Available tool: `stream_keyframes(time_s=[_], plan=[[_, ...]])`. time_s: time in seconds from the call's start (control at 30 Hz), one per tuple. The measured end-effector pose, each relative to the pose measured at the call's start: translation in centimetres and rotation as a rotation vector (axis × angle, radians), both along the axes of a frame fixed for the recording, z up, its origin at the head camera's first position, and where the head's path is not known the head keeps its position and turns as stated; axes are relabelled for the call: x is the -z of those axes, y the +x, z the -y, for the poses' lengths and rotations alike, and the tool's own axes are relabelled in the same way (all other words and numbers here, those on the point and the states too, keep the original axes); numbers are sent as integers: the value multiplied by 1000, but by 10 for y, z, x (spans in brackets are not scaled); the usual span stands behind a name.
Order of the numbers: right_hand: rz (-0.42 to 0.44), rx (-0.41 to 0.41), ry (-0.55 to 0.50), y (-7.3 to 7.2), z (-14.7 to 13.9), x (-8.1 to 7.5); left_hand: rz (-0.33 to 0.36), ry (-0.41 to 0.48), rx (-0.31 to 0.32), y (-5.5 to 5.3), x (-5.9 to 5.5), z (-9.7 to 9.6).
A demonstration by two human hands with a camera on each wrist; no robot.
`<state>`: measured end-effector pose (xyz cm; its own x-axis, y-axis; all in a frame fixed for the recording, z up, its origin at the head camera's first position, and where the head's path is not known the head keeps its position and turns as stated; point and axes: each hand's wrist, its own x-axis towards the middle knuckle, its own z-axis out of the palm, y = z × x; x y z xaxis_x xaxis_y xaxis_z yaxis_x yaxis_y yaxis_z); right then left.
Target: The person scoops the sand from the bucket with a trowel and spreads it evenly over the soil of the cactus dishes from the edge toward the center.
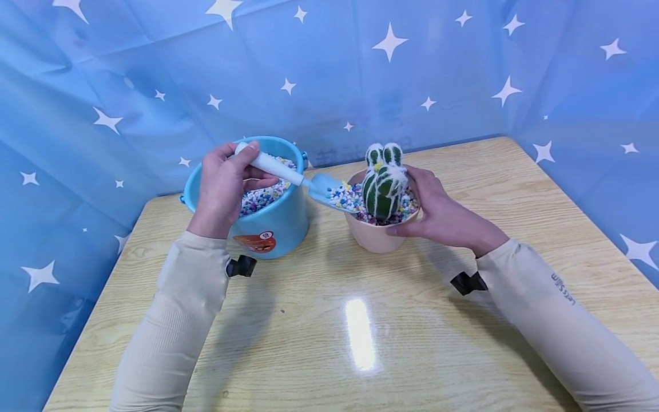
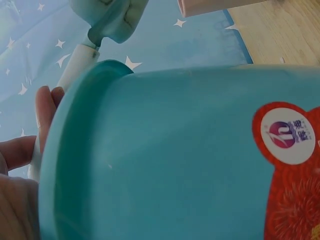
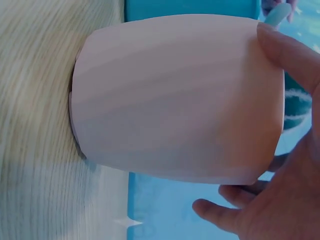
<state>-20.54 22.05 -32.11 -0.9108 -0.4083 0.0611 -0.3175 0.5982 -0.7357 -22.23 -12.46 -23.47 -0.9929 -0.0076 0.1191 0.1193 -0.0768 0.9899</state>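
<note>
My left hand (image 1: 225, 186) grips the white handle of a small blue shovel (image 1: 320, 189) over the rim of a blue bucket (image 1: 292, 214). Colourful pebbles (image 1: 346, 196) lie on the shovel's blade, whose tip overlaps the near-left rim of a pink pot (image 1: 378, 240). In that pot stands a green cactus (image 1: 382, 191) with white fuzzy strands, ringed by more pebbles. My right hand (image 1: 445, 214) holds the pot by its right side, thumb in front near the rim and fingers behind. From the right wrist, the pot (image 3: 175, 100) fills the view and hides most of its contents.
The bucket holds a deep bed of the same pebbles (image 1: 259, 197) and carries a red sticker (image 1: 255, 242). Both containers stand on a wooden table (image 1: 319, 343). A blue curtain (image 1: 329, 74) with white stars hangs behind and along the sides.
</note>
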Motion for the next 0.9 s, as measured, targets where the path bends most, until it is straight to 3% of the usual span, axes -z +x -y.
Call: stream_keyframes(time_s=[0.57, 0.9], plan=[[19, -1, 19, 2, -2, -1, -11, 20, 22, 1, -2, -4], [-13, 10, 59, 2, 0, -2, -27, 45, 46, 1, -4, -7]])
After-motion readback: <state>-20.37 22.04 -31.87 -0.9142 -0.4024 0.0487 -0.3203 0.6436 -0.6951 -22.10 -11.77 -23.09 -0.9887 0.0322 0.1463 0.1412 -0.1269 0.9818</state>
